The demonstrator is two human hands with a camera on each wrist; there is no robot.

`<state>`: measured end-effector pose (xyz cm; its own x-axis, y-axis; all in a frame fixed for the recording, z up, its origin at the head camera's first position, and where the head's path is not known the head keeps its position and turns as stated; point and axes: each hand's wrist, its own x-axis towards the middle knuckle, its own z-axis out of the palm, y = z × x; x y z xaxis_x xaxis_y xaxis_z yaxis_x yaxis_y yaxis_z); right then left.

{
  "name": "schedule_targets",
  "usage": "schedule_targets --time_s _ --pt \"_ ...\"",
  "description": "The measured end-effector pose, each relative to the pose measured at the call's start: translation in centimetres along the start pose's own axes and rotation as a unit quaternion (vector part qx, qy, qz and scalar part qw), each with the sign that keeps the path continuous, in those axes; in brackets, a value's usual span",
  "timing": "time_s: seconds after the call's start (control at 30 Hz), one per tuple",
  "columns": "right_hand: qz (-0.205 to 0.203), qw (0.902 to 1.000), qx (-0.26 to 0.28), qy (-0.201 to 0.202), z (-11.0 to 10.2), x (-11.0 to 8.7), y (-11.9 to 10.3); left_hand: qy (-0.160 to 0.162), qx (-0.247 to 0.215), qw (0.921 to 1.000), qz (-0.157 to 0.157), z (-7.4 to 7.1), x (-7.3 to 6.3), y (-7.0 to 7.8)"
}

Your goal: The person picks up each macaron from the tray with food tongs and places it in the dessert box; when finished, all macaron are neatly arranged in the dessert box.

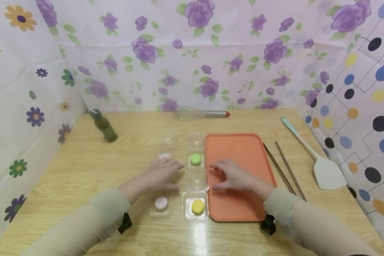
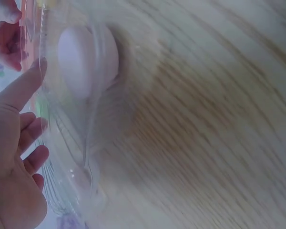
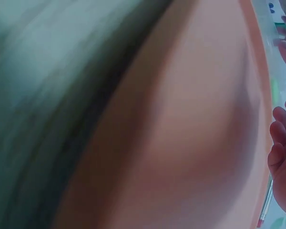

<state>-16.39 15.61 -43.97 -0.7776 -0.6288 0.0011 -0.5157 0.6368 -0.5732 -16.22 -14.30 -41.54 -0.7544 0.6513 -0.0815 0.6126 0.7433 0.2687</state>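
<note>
White sheet printed with purple roses (image 1: 145, 49): spans the rear.
Pale wood-grain table (image 1: 83, 160): in front of the sheet.
Rectangular orange tray with rounded corners (image 1: 240, 149): right of centre.
White flat-bladed spatula with mint-green handle end (image 1: 329, 172): far right, blade nearer the viewer.
Pair of slim dark metal rods (image 1: 280, 168): between tray and spatula; whether joined, cannot tell.
Wire whisk with silver handle and red tip (image 1: 215, 113): along the rear table edge.
Clear plastic boxes (image 1: 184, 208): two columns left of the tray; visible lids folded back.
Left hand (image 1: 161, 176): over the left column, fingers spread, thumb apart, grasping nothing; contact, cannot tell.
Right hand (image 1: 233, 176): over the tray's left part, fingers bent, thumb apart, grasping nothing.
Dark green capped bottle (image 1: 105, 127): far left.
Round yellow macaron (image 1: 197, 207): in the near right-column box.
Two round pale-pink macarons (image 1: 161, 203): left column; the farther partly hidden by the left hand.
Round green macaron (image 1: 195, 159): far right-column box.
</note>
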Motion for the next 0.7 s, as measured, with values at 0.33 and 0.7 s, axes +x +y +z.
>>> schedule_targets --time_s 0.33,0.7 --pt "-0.011 0.9998 0.007 0.015 1.1 0.4 -0.3 -0.003 -0.016 0.9999 -0.004 0.0 0.4 0.8" --pt "-0.011 0.9993 -0.001 0.036 1.9 0.8 -0.2 -0.002 -0.013 0.9999 0.000 0.3 0.6 1.0"
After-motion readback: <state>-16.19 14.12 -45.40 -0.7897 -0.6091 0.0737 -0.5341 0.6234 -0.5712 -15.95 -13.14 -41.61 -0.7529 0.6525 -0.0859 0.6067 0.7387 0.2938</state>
